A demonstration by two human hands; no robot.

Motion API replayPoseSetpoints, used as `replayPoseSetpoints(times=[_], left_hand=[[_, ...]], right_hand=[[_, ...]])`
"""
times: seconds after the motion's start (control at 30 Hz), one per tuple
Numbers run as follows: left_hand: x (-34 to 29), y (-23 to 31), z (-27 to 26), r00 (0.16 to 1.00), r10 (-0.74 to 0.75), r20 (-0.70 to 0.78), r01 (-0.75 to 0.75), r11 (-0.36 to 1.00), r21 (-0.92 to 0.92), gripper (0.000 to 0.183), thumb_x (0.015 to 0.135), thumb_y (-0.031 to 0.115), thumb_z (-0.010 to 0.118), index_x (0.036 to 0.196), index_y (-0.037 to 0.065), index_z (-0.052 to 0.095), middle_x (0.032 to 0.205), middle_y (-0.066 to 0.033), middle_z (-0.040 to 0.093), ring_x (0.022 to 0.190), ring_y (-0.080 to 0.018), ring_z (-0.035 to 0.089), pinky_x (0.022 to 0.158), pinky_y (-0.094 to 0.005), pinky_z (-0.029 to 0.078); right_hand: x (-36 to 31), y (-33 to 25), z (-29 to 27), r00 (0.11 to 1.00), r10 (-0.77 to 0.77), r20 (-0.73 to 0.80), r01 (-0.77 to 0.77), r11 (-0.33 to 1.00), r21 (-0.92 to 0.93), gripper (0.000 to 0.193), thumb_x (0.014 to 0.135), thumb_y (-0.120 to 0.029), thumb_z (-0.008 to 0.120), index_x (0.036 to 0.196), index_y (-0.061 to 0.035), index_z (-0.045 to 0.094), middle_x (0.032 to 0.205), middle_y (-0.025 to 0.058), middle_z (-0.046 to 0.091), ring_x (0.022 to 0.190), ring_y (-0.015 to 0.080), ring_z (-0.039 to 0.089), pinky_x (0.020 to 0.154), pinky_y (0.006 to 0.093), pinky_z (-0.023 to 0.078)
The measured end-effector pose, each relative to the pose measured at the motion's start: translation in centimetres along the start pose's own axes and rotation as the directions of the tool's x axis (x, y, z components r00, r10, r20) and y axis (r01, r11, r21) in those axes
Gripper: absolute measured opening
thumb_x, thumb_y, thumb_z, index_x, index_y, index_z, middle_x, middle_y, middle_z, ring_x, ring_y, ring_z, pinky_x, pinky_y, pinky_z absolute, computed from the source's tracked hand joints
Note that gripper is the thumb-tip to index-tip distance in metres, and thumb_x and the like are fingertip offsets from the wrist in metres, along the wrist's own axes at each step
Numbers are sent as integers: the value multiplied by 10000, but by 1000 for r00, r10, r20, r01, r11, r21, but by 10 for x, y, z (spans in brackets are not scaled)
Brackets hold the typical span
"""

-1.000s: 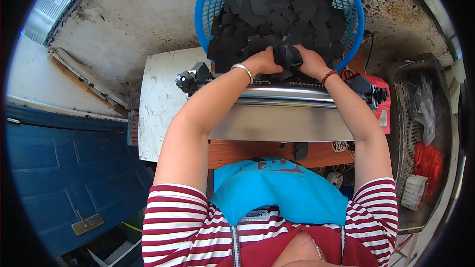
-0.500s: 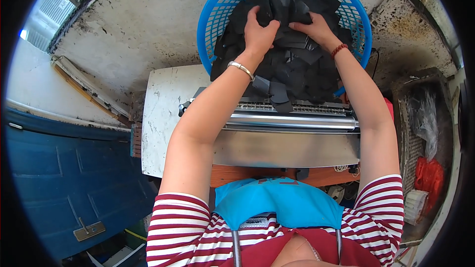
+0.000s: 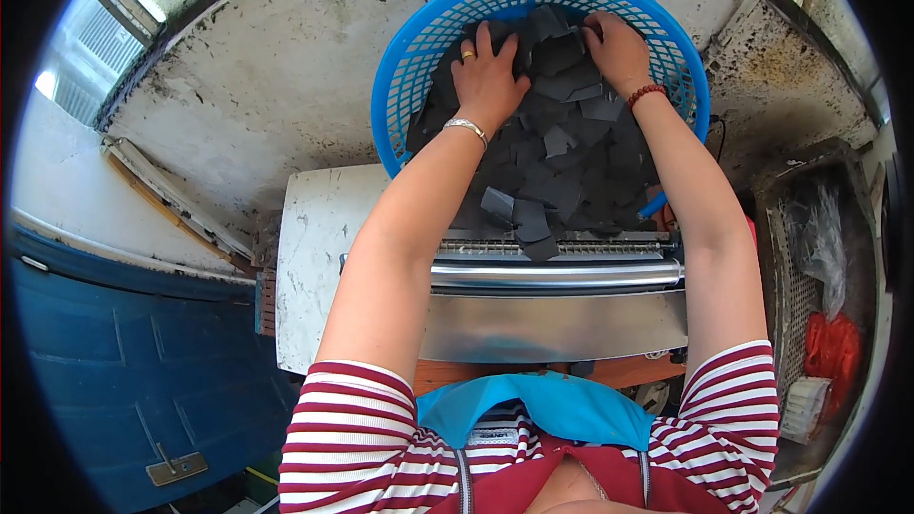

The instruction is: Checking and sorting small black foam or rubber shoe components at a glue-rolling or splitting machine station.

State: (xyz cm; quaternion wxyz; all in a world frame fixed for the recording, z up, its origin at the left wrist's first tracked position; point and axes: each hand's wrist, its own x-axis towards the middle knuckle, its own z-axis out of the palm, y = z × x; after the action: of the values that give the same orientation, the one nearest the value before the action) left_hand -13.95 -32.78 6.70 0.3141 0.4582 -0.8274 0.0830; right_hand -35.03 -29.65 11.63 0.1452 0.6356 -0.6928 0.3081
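A big blue plastic basket (image 3: 383, 86) is heaped with thin, flat black pieces (image 3: 552, 148), mostly squarish with some torn-looking edges. My left hand (image 3: 488, 81), with a ring and a silver bangle, lies on the left of the heap, its fingers spread over the pieces. On the far right of the heap is my right hand (image 3: 621, 55), wearing a red bead bracelet. Its fingers are curled in at the pieces, and their tips are partly hidden. Between the hands a few larger pieces stand up. Several pieces spill over the basket's near side onto a roller machine.
The machine has a shiny metal roller (image 3: 557, 274) and a metal plate (image 3: 552, 326) nearer me. A white worn tabletop (image 3: 319, 228) lies to the left. At right stands a dirty crate (image 3: 785, 257) with clear plastic and a red bag (image 3: 828, 357). A blue door (image 3: 114, 362) is at left.
My hands have moved apart: the left has spread flatter over the pieces, while the right has shifted right and curled its fingers. The whole view has tilted, so the basket sits lower.
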Motion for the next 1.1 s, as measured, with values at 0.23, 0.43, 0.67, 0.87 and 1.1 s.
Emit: replayPoseSetpoints(times=[0.23,0.43,0.67,0.87,1.1], left_hand=[[16,-21,1,999,40,22,-40,999,-6,627,671,352,777,1246,190,586,1413,-140,373,1214,-378,458,916,-490,441],[16,-46,-5,997,54,58,-58,996,70,407,761,438,676,979,94,693,1154,-148,558,995,-335,616,758,-448,524],[17,-27,-28,975,-105,197,114,993,-30,445,746,444,701,979,66,685,1103,-151,583,956,-350,637,783,-464,525],[20,-24,-5,982,-167,86,183,955,-235,515,712,473,739,994,45,686,1099,-169,609,963,-377,636,806,-479,518],[25,-53,0,850,-301,432,434,866,-249,500,732,446,702,1044,56,693,1087,-206,665,1041,-362,625,872,-437,497]], right_hand=[[-53,-17,-14,726,-682,90,687,716,-120,298,800,-165,652,1095,-135,621,1160,59,555,1091,224,536,919,379,384],[-45,25,8,851,-524,49,509,796,-327,338,778,-131,606,1115,-118,615,1172,78,567,1086,238,547,919,401,384],[-49,14,3,943,-332,13,328,925,-193,291,764,-93,603,1051,-109,650,1102,64,594,1032,248,569,852,408,421],[-60,5,-19,942,-335,11,334,934,-125,253,778,-97,625,1028,-117,661,1071,59,594,1017,253,572,820,407,441],[-84,-8,-49,935,-353,32,354,934,-47,325,768,-82,638,1091,-109,627,1109,57,573,1017,262,569,836,407,441]])
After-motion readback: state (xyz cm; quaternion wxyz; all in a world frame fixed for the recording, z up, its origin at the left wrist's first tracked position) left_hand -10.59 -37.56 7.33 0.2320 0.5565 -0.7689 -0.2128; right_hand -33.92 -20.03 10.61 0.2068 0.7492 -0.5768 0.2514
